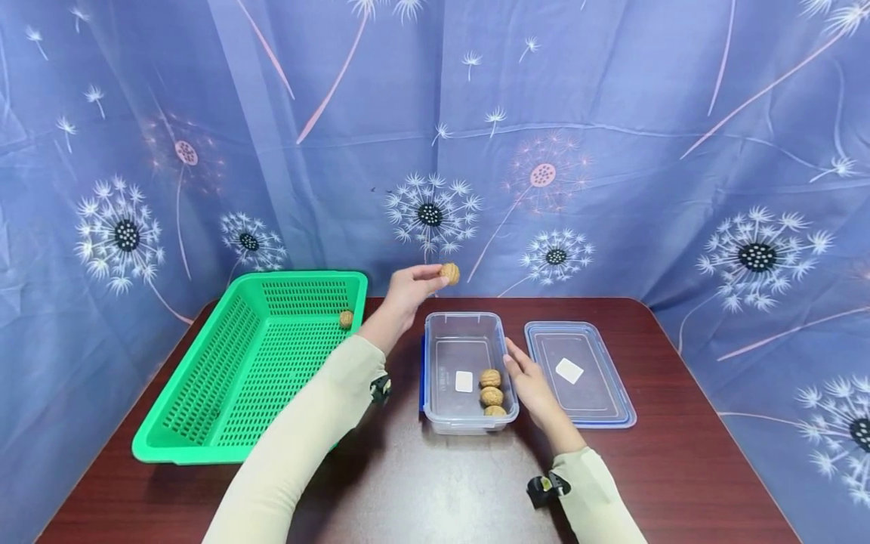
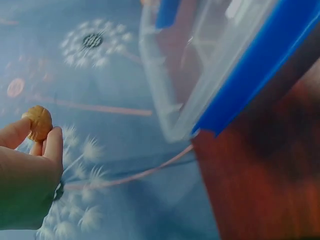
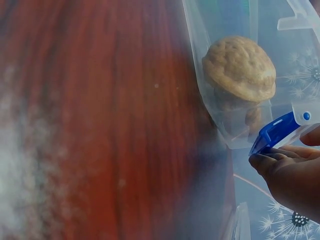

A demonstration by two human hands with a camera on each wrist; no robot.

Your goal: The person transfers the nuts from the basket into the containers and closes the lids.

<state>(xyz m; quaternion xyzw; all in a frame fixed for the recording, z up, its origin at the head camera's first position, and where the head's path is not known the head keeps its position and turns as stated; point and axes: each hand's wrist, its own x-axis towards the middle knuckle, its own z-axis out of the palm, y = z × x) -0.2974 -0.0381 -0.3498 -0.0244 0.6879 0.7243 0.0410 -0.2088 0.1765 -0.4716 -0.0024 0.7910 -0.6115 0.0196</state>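
My left hand (image 1: pixel 408 291) pinches a walnut (image 1: pixel 450 273) between thumb and fingertips, above and behind the far edge of a clear plastic container (image 1: pixel 469 316). In the left wrist view the same walnut (image 2: pixel 39 122) shows at the fingertips. The container stands uncovered, with several walnuts (image 1: pixel 491 397) lined up along its right wall. My right hand (image 1: pixel 533 385) holds that wall, thumb at the rim and fingers outside. In the right wrist view its fingers (image 3: pixel 285 170) lie under a blue side latch (image 3: pixel 275 131), and a walnut (image 3: pixel 241 69) shows through the wall.
To the left stands a green basket (image 1: pixel 248 355) with one walnut (image 1: pixel 346 319) near its right wall. A clear lid (image 1: pixel 598 378) with a blue seal lies right of the container. Behind the brown table (image 1: pixel 680 453) hangs a blue dandelion-print curtain (image 1: pixel 612 151).
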